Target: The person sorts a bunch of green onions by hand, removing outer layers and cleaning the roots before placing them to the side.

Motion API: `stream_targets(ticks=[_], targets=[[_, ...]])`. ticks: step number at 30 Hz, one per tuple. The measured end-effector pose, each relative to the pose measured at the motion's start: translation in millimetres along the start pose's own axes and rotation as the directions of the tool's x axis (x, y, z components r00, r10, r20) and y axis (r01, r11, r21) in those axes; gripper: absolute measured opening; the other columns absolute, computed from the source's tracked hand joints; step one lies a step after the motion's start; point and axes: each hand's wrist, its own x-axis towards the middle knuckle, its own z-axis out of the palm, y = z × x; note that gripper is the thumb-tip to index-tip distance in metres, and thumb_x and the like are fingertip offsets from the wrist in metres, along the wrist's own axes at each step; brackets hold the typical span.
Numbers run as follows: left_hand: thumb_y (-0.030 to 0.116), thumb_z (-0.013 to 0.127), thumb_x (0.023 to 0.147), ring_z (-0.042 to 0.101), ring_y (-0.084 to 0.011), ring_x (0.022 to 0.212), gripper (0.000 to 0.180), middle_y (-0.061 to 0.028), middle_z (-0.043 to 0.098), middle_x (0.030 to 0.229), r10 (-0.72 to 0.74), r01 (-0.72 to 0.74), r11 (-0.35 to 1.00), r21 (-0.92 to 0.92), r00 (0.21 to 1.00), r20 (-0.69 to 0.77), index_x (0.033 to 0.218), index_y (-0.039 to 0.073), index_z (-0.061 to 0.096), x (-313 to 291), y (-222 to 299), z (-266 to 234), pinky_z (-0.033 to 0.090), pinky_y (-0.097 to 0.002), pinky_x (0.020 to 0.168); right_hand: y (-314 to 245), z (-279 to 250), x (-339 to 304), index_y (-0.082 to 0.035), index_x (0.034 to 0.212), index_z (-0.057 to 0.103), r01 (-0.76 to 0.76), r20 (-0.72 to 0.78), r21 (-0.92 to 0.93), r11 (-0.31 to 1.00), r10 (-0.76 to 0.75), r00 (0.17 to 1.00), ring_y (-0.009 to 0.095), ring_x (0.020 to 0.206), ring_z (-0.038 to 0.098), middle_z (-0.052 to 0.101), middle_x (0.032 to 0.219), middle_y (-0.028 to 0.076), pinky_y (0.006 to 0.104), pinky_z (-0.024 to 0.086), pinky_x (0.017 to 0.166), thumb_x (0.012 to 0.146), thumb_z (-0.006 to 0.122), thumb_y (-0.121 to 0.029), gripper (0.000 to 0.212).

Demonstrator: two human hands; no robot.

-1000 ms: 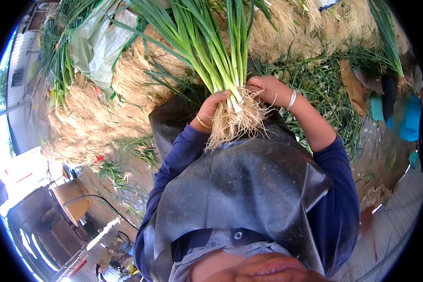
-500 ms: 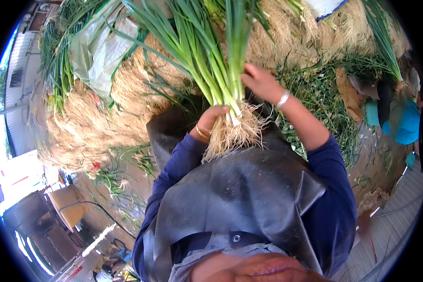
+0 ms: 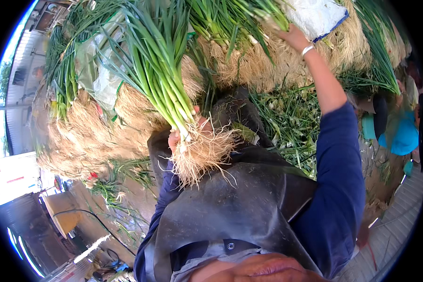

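My left hand (image 3: 174, 139) is closed around a thick bunch of green onions (image 3: 166, 94) just above the roots. The bunch leans over my lap, its long leaves pointing away and to the left, and its pale, tangled roots (image 3: 199, 152) hide part of the hand. Far to the right, my right hand (image 3: 294, 38) is stretched out with its fingers closed on the pale lower stalks of a few more green onions (image 3: 275, 16), slightly blurred. A dark apron (image 3: 230, 202) covers my lap beneath the bunch.
Piles of green onions with roots facing me (image 3: 80, 136) line the far side and the left. A clear plastic sheet (image 3: 96, 75) and a white sack (image 3: 319, 16) lie on them. Leaf trimmings (image 3: 286, 122) cover the ground at right, near a blue container (image 3: 401, 136).
The bunch in my left hand has shifted left and nearer to me. My right hand has left it and moved far right, onto stalks at the pile.
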Motion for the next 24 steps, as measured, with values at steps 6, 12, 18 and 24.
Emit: stream_targets(ticks=[6, 12, 18, 24], targets=[[0.031, 0.063, 0.079, 0.054, -0.0201, 0.087, 0.072, -0.0196, 0.047, 0.129, -0.113, 0.111, 0.992, 0.066, 0.993, 0.024, 0.136, -0.001, 0.035, 13, -9, 26, 0.049, -0.0318, 0.074, 44, 74, -53, -0.003, 0.107, 0.054, 0.11, -0.345, -0.069, 0.992, -0.127, 0.93, 0.028, 0.086, 0.063, 0.063, 0.093, 0.017, 0.0403, 0.049, 0.076, 0.085, 0.058, -0.04, 0.043], [0.038, 0.058, 0.078, 0.055, -0.0326, 0.108, 0.068, -0.0212, 0.053, 0.121, -0.249, 0.265, 0.956, 0.123, 0.96, -0.127, 0.13, -0.003, 0.042, -6, -6, 18, 0.043, -0.0448, 0.097, 5, 66, -125, -0.006, 0.098, 0.058, 0.26, -0.254, -0.412, 0.873, -0.384, 0.888, 0.025, 0.081, 0.06, 0.062, 0.085, 0.011, 0.0356, 0.047, 0.075, 0.088, 0.059, -0.028, 0.024], [0.031, 0.059, 0.079, 0.052, -0.0366, 0.115, 0.066, -0.0249, 0.05, 0.127, -0.417, 0.422, 0.885, 0.198, 0.906, -0.068, 0.13, -0.008, 0.041, -5, -33, 25, 0.038, -0.0458, 0.103, -33, 136, -199, -0.004, 0.098, 0.06, -0.148, 0.41, 0.527, 0.837, -0.098, 0.907, 0.007, 0.071, 0.052, 0.059, 0.081, -0.001, 0.0206, 0.041, 0.062, 0.084, 0.061, -0.024, 0.025], [0.024, 0.057, 0.081, 0.061, -0.0269, 0.1, 0.059, -0.02, 0.058, 0.116, -0.398, 0.443, 0.864, 0.239, 0.892, -0.215, 0.129, -0.008, 0.042, -16, -36, 3, 0.05, -0.0366, 0.088, -17, 187, -160, -0.005, 0.089, 0.058, 0.104, 0.154, 0.469, 0.877, -0.197, 0.968, 0.018, 0.062, 0.056, 0.058, 0.07, 0.005, 0.0338, 0.045, 0.056, 0.092, 0.055, -0.028, 0.023]])
